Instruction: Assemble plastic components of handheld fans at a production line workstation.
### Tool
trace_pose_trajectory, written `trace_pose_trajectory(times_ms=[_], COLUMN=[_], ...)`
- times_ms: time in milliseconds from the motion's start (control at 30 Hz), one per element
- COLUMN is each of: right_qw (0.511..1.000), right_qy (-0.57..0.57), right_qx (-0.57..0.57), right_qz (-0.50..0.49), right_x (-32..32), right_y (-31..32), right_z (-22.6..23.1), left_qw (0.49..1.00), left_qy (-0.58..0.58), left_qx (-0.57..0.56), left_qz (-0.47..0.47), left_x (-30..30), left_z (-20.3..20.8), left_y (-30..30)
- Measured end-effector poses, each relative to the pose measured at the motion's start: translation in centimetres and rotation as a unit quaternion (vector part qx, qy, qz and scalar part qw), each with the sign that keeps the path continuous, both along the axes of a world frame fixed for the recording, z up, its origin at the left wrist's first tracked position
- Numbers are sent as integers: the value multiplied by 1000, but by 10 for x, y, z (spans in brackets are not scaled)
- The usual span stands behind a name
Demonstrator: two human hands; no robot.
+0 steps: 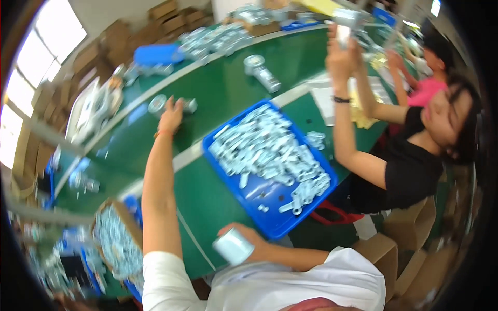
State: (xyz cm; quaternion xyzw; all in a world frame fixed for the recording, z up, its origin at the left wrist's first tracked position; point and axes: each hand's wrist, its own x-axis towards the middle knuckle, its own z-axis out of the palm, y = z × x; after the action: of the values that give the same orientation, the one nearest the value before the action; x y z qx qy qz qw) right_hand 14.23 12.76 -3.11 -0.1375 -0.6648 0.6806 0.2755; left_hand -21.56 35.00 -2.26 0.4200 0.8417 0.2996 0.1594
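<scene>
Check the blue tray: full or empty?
Partly full: pale parts cover most of the blue tray, but its near corner is mostly bare.

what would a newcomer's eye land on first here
Probably the blue tray in the middle, heaped with pale parts. Next, at upper right, the co-worker in black with both hands raised around a pale device. Then the wearer's left hand, stretched out over the green bench at upper left.
</scene>
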Motion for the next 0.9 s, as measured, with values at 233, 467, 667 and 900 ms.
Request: trace_pose_trajectory(times_ms=[233, 467, 667, 900], right_qw=[996, 982, 971, 998], right_qy=[11, 24, 223, 37], right_qx=[-51, 160, 77, 36], right_qz=[-68, -97, -40, -37], right_x=[-17, -36, -35, -38], right_y=[7, 3, -3, -6], right_z=[51, 3, 45, 0], left_qw=[997, 957, 925, 927], left_qy=[49, 244, 308, 310], left_qx=[-40, -119, -191, -168], left_qz=[41, -102, -114, -127], left_x=[19, 97, 155, 180], left_z=[9, 86, 69, 56], left_y=[-3, -109, -218, -251])
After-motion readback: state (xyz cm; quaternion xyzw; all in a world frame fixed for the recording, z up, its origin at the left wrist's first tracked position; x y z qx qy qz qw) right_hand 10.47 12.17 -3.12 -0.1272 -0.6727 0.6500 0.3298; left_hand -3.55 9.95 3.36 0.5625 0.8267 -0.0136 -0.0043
